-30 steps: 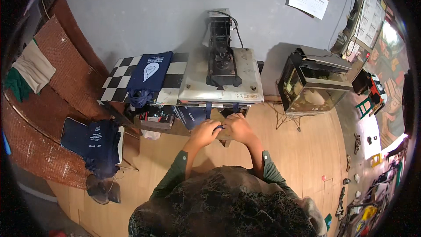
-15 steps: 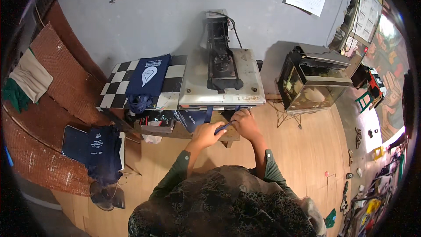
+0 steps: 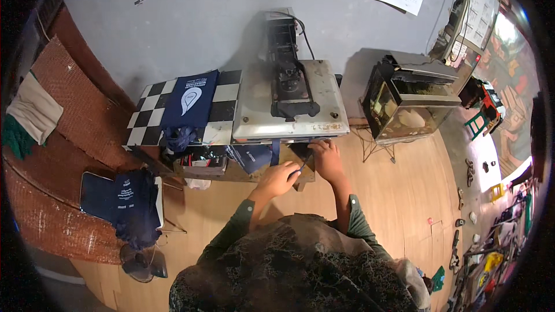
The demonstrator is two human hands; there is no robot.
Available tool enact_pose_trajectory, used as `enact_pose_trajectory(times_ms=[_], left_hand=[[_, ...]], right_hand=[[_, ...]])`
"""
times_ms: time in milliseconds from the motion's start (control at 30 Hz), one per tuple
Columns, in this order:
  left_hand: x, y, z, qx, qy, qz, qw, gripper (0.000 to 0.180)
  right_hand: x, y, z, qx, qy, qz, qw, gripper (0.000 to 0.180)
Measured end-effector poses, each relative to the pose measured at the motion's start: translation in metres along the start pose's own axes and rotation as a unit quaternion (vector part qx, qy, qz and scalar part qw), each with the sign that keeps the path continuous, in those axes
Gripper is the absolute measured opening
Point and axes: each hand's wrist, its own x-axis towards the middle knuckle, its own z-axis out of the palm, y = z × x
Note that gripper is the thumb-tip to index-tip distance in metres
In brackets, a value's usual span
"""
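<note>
A heat press [image 3: 289, 129] with a pale, worn metal top and a black frame stands on the table in front of me. Navy cloth straps [image 3: 275, 153] hang from under its front edge; most of the bag they belong to is hidden inside. My left hand [image 3: 278, 179] is closed around a dark blue strap, just below the press. Close to the front edge, my right hand [image 3: 327, 159] is bent with its fingers pinched at the strap; its fingertips are partly hidden.
A folded navy tote bag [image 3: 192, 101] lies on the checkered tabletop [image 3: 226, 93], left of the press. Below are a lower shelf [image 3: 237, 172] and packages. Navy bags [image 3: 134, 202] are piled on a chair at left. A fish tank [image 3: 404, 110] stands at right.
My right hand has moved up toward the press's front edge, while my left hand has shifted slightly left and down. The hands are farther apart, with the strap stretched between them.
</note>
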Motion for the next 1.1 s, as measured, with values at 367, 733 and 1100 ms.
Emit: enact_pose_trajectory(times_ms=[367,733,1100], left_hand=[[-0.005,-0.002,0.024,0.011,-0.013,0.021,1.0,0.022],[0.01,0.004,0.026,-0.04,0.009,-0.086,0.995,0.035],[0.09,-0.03,0.078,-0.426,0.081,-0.285,0.855,0.032]], right_hand=[[0.016,0.033,0.07,0.374,0.12,0.331,0.858,0.009],[0.005,0.018,0.055,0.469,0.05,0.355,0.807,0.016],[-0.02,0.024,0.045,0.27,0.043,0.203,0.94,0.025]])
